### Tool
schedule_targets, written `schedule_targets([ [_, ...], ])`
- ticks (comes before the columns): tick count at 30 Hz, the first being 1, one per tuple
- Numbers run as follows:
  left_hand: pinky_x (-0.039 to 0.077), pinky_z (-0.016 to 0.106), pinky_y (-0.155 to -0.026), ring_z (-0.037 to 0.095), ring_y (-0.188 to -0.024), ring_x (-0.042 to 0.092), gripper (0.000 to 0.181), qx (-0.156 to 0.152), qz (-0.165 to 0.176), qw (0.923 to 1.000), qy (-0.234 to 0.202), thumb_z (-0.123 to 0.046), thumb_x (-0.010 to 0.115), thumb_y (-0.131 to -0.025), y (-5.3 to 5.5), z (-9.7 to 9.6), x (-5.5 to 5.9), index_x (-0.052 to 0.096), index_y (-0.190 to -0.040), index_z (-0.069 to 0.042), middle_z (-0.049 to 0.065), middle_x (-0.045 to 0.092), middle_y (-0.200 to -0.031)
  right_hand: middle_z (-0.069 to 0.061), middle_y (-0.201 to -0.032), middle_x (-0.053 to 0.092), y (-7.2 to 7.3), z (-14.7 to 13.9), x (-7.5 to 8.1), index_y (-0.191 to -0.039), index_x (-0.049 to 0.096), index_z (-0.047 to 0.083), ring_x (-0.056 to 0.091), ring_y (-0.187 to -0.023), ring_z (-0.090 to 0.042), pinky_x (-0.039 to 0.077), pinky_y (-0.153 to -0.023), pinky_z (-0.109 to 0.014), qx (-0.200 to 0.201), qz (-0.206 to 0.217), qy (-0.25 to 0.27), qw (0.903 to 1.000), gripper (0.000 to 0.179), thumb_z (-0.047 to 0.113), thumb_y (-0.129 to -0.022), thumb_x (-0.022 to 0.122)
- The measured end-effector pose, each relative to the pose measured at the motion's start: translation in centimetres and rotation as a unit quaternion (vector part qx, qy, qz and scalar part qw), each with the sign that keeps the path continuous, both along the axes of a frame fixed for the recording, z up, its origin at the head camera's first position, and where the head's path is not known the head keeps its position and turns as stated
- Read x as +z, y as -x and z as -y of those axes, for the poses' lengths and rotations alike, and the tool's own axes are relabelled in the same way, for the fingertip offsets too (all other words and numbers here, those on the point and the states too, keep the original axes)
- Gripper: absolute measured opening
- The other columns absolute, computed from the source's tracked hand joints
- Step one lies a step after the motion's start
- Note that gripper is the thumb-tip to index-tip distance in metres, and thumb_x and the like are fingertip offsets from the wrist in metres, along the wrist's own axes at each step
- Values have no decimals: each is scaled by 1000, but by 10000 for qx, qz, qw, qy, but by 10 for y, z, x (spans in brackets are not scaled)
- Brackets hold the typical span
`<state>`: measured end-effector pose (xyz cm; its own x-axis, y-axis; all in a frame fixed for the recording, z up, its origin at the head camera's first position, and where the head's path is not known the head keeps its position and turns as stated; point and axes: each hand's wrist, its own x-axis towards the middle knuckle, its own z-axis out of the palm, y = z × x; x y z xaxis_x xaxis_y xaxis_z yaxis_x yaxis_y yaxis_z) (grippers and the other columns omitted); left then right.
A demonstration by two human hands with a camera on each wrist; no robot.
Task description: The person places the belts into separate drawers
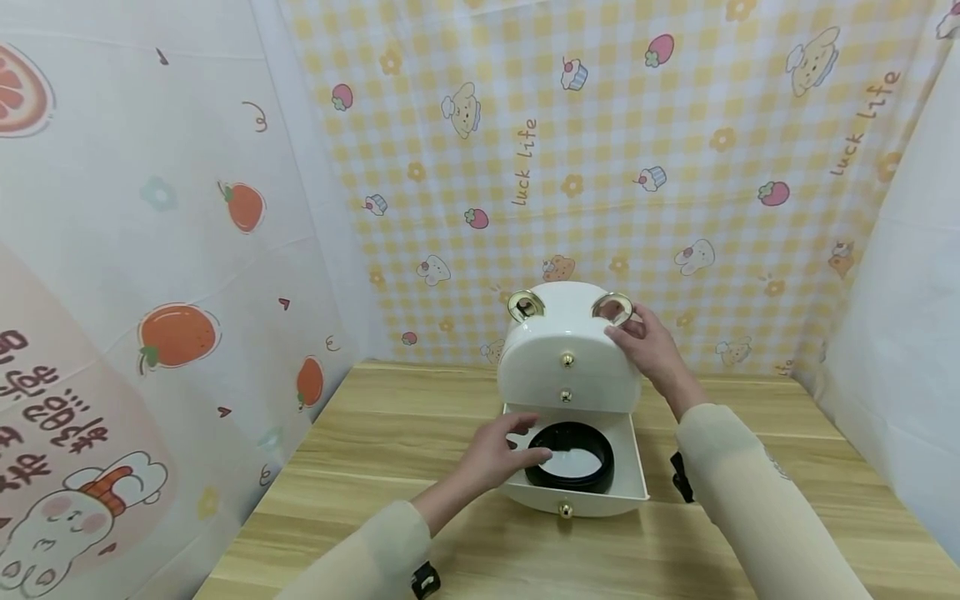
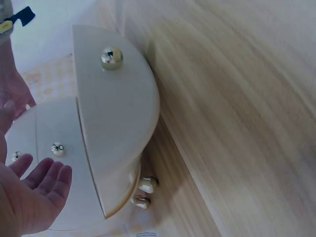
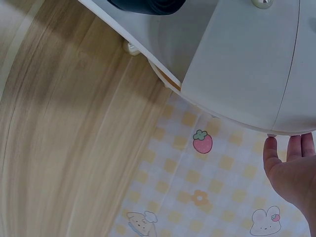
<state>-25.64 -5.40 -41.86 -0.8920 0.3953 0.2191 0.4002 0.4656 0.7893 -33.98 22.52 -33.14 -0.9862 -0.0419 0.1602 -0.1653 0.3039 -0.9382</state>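
A cream, round-topped drawer box [image 1: 570, 312] with gold ring ears stands on the table. Its bottom drawer [image 1: 636, 462] is pulled out, and a thick black ring [image 1: 607, 467] lies inside. Above the drawer's left side hovers my left hand [image 1: 491, 450], thumb and fingers spread apart, the thumb overlapping the ring's edge in the head view. Nothing sits between those fingers in the left wrist view. My right hand [image 1: 656, 346] touches the box's upper right side beside the right ear [image 1: 613, 308]. In the right wrist view, fairly straight fingertips [image 3: 270, 143] meet the box's edge.
Gold knobs [image 1: 567, 360] mark the upper drawers, and another knob [image 1: 566, 510] juts from the open one. Small feet [image 2: 148, 184] support the box on the wooden table [image 1: 360, 467]. A yellow checked cloth [image 1: 525, 208] hangs behind; a white printed cloth [image 1: 247, 350] stands at left.
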Motion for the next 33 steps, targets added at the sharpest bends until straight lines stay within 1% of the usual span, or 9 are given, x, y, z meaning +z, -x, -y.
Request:
schedule_targets([
  [5,53,31,-83,29,-110,61,48,135,170,9975,-672,-31,78,-87,-13,3,1,64,-126,-7,7,66,-120,-22,-153,36,0,-1,0,-158,17,11,36,-141,-37,33,-111,-52,-6,-3,-9,10000,75,28,-100,61],
  [6,53,30,-82,29,-109,61,47,129,189,9964,-811,-27,79,-86,-17,3,0,64,-126,-7,8,66,-118,-22,-153,36,0,-1,0,-158,17,11,35,-141,-37,33,-111,-52,-4,-7,-3,10000,75,27,-100,61],
  [9,54,27,-78,24,-102,62,45,169,315,9935,-1082,-24,80,-85,-29,3,-3,65,-123,-6,5,67,-112,-22,-153,36,0,-1,-1,-158,18,11,36,-141,-36,33,-111,-52,-10,-11,-10,10000,73,27,-101,60],
  [12,53,26,-77,26,-100,62,42,139,407,9910,-1267,-21,81,-84,-40,2,-8,67,-121,-6,3,67,-108,-23,-153,36,0,0,0,-158,18,11,36,-140,-37,33,-111,-53,4,1,15,10000,73,26,-101,60],
  [16,53,24,-77,34,-101,62,41,45,583,9893,-1338,-22,81,-84,-49,1,-17,67,-119,-6,9,67,-109,-22,-153,37,-1,0,0,-158,18,11,37,-140,-37,34,-110,-53,4,32,39,10000,72,26,-101,60],
  [19,53,24,-77,30,-100,63,40,26,568,9905,-1255,-22,81,-84,-52,-1,-23,68,-118,-7,11,68,-111,-22,-153,37,-1,0,0,-158,19,11,37,-140,-37,33,-111,-52,-2,39,62,10000,72,26,-101,60],
  [23,53,24,-77,20,-99,63,39,6,419,9927,-1128,-22,81,-84,-55,-4,-33,68,-117,-5,9,68,-108,-23,-153,36,-1,0,1,-157,20,10,36,-140,-37,33,-111,-52,-7,17,43,10000,72,27,-101,60],
  [29,54,23,-73,13,-84,65,36,24,517,9898,-1325,-20,82,-83,-61,-8,-48,68,-112,-3,11,68,-104,-22,-153,37,-2,0,0,-158,18,10,37,-140,-37,34,-110,-53,-8,27,43,10000,73,27,-101,60],
  [33,53,22,-72,15,-85,65,35,3,363,9912,-1276,-22,81,-84,-65,-11,-57,69,-110,-3,10,68,-102,-23,-153,37,-2,0,0,-158,19,11,37,-139,-38,34,-110,-53,11,-8,44,10000,73,27,-100,61],
])
